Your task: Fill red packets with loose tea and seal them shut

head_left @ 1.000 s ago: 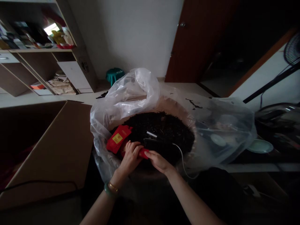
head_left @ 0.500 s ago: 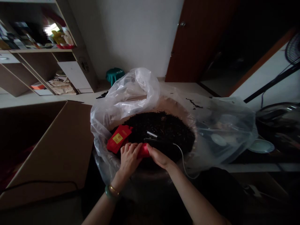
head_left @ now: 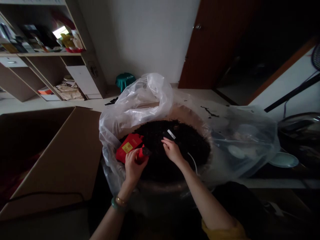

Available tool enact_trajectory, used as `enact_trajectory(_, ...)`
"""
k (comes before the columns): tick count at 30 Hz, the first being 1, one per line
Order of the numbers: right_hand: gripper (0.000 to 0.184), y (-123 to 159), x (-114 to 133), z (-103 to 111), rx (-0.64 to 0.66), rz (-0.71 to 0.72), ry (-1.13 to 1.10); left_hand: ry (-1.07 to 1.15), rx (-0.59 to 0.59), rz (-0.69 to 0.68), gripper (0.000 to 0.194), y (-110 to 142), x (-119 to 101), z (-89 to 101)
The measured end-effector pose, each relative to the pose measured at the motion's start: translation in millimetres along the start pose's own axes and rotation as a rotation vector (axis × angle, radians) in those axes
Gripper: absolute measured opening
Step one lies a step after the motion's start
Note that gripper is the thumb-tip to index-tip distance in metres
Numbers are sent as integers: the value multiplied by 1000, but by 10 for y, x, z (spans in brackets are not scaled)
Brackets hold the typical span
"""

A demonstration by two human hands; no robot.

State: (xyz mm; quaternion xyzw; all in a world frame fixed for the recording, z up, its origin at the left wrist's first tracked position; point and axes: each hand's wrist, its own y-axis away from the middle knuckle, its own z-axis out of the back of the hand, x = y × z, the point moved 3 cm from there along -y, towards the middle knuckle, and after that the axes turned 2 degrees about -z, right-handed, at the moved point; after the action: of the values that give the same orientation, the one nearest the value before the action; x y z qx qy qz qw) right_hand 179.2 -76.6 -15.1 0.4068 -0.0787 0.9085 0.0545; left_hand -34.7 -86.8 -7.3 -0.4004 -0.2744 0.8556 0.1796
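Packet [head_left: 142, 154], perhaps red foil, fills left hand [head_left: 133, 166].

Both hands [head_left: 153, 158] forward — left curled, right fingers [head_left: 167, 140] extended.

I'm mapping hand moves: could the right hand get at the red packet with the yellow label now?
Probably not straight: the left hand, gripping a small red packet, sits between. The far end of the labelled red packet looks uncovered, so the right hand could perhaps reach around.
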Motion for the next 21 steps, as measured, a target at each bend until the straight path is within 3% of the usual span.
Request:
enact_trajectory(2, 51, -142, 138, -56, 91, 67, 178, 18, -31, 28, 37, 9, 23, 7)
enact_trajectory(5, 99, -258, 389, -272, 378, 173, 401, 29, -65, 62, 38, 22, 51, 15)
enact_trajectory(6, 107, -254, 461, -348, 464, 194, 452, 32, -72, 66, 39, 25, 56, 18)
enact_trajectory(9, 104, -130, 597, -460, 527, 250, 580, 43, -77, 70, 41, 26, 63, 25)
enact_trajectory(14, 64, 189, 532, -285, 429, 264, 710, 78, -49, 105, 40, 19, 58, 22)
enact_trajectory(17, 79, 196, 478, -217, 361, 141, 673, 91, -38, 132, 38, 17, 57, 17)
enact_trajectory(19, 97, 159, 488, -288, 397, 66, 644, 87, -36, 135, 39, 15, 54, 18)
enact_trajectory(21, 98, 155, 537, -408, 476, 69, 644, 81, -38, 127, 39, 13, 49, 23)
